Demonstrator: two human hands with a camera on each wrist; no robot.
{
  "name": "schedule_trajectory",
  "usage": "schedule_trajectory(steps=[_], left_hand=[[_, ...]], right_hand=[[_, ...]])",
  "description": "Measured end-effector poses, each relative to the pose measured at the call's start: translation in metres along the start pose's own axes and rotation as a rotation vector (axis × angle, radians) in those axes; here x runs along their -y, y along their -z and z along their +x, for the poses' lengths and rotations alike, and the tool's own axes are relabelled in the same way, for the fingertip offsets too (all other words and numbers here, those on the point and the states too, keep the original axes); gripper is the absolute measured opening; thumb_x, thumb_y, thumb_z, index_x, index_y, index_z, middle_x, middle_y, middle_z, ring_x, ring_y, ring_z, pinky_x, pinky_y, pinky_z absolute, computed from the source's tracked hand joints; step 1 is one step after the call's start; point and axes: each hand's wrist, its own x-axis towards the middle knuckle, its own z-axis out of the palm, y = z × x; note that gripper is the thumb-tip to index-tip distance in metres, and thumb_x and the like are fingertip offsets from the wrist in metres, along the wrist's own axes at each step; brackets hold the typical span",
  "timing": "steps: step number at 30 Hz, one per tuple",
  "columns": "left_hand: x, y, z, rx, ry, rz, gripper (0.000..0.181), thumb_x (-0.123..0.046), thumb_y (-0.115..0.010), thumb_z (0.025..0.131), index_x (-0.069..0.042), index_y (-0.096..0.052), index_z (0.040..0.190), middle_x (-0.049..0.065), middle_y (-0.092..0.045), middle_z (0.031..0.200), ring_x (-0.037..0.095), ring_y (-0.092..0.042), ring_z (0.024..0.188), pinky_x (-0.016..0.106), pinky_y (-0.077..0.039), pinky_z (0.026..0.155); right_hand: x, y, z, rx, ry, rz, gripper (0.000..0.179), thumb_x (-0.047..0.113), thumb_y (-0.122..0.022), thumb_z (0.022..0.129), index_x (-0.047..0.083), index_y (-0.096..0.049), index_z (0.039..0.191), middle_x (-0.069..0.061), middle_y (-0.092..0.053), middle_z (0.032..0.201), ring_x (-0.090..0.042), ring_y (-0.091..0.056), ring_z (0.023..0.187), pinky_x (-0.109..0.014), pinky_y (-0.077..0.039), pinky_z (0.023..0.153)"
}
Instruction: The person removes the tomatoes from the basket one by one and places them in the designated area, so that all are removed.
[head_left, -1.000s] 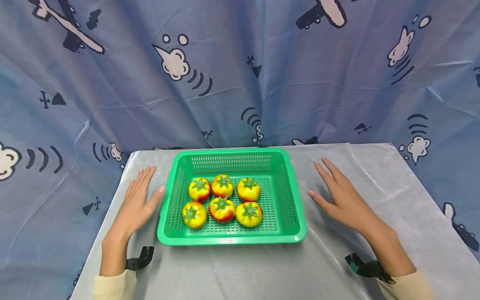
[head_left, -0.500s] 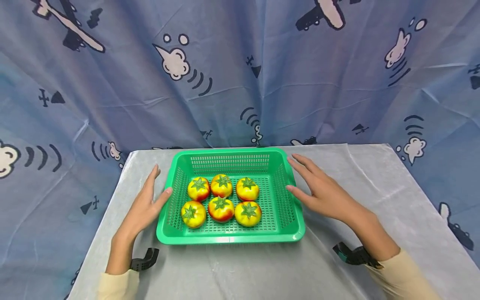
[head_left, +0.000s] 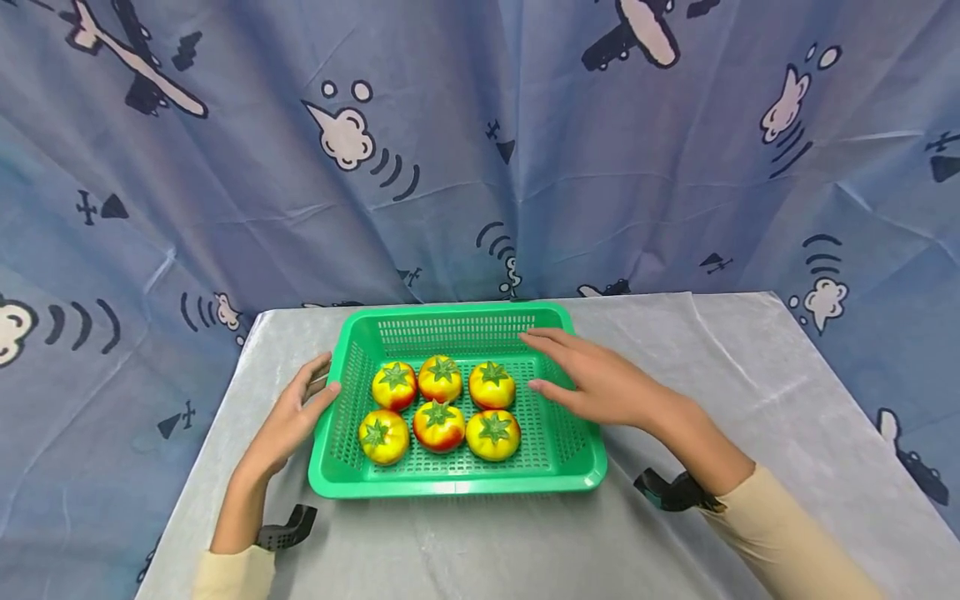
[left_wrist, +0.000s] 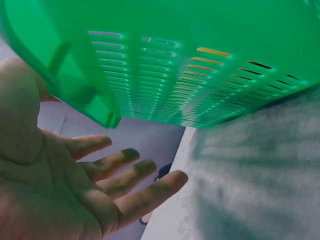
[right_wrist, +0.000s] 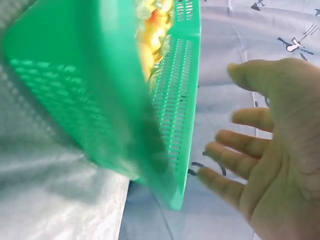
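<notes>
A green plastic basket (head_left: 457, 486) with slotted walls holds two rows of yellow-and-red tomatoes, each with a green star-shaped leaf top; one tomato (head_left: 492, 435) sits at the front right. My left hand (head_left: 288, 421) is at the basket's left side, its thumb by the rim and its fingers outside the wall. In the left wrist view those fingers extend loosely below the rim, wrapped around nothing. My right hand (head_left: 600, 383) reaches over the right rim with fingers extended above the basket's inside. It holds nothing, and its fingertips are to the right of the nearest tomato (head_left: 491, 386).
The basket stands on a table covered with a silvery-grey sheet (head_left: 720, 392). Behind the table's far edge hangs a blue curtain (head_left: 450, 167) printed with planes and clouds. A black strap (head_left: 288, 529) circles the left wrist, another black strap (head_left: 675, 490) the right.
My right hand has moved left, from beside the basket to above its right part. The left hand has shifted right up to the left rim. Basket and tomatoes stay put.
</notes>
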Motion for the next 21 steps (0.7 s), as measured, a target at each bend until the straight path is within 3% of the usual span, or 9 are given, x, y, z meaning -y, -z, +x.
schedule_trajectory(steps=[7,11,16,18,21], left_hand=[[0.004,-0.001,0.003,0.018,0.017,-0.053,0.073,-0.03,-0.051,0.113,-0.008,-0.012,0.17,0.029,-0.025,0.17,0.054,-0.024,0.157,0.073,-0.029,0.124],[0.006,-0.001,0.004,0.035,0.044,-0.077,0.067,-0.033,-0.048,0.114,-0.007,-0.019,0.169,0.026,-0.025,0.172,0.05,-0.029,0.157,0.061,-0.042,0.12],[0.008,-0.001,0.002,0.085,0.097,-0.146,0.064,-0.034,-0.044,0.115,-0.006,-0.021,0.167,0.028,-0.032,0.168,0.037,-0.054,0.14,0.028,-0.056,0.1],[0.008,-0.001,0.003,0.104,0.107,-0.191,0.064,-0.034,-0.044,0.115,-0.004,-0.019,0.167,0.031,-0.037,0.163,0.026,-0.065,0.125,0.024,-0.06,0.092],[0.008,-0.001,0.005,0.123,0.12,-0.245,0.065,-0.035,-0.042,0.115,-0.004,-0.017,0.167,0.035,-0.043,0.155,0.012,-0.072,0.109,0.027,-0.063,0.088]], right_hand=[[0.01,0.002,0.019,0.099,0.006,0.002,0.064,0.035,-0.066,0.106,0.01,-0.045,0.161,-0.016,-0.043,0.167,-0.04,-0.046,0.152,-0.061,-0.045,0.119],[0.015,0.0,0.031,0.13,0.018,0.007,0.065,0.036,-0.065,0.106,0.009,-0.045,0.161,-0.016,-0.044,0.166,-0.038,-0.047,0.151,-0.059,-0.044,0.121],[0.02,-0.008,0.045,0.184,0.024,0.009,0.066,0.036,-0.065,0.106,0.006,-0.044,0.161,-0.018,-0.044,0.166,-0.037,-0.047,0.151,-0.056,-0.043,0.122],[0.022,-0.011,0.051,0.203,0.029,0.006,0.066,0.035,-0.065,0.106,0.005,-0.044,0.161,-0.019,-0.045,0.165,-0.037,-0.048,0.151,-0.055,-0.043,0.123],[0.025,-0.014,0.06,0.235,0.021,0.004,0.066,0.034,-0.065,0.106,0.004,-0.043,0.161,-0.021,-0.044,0.165,-0.038,-0.048,0.15,-0.054,-0.042,0.124]])
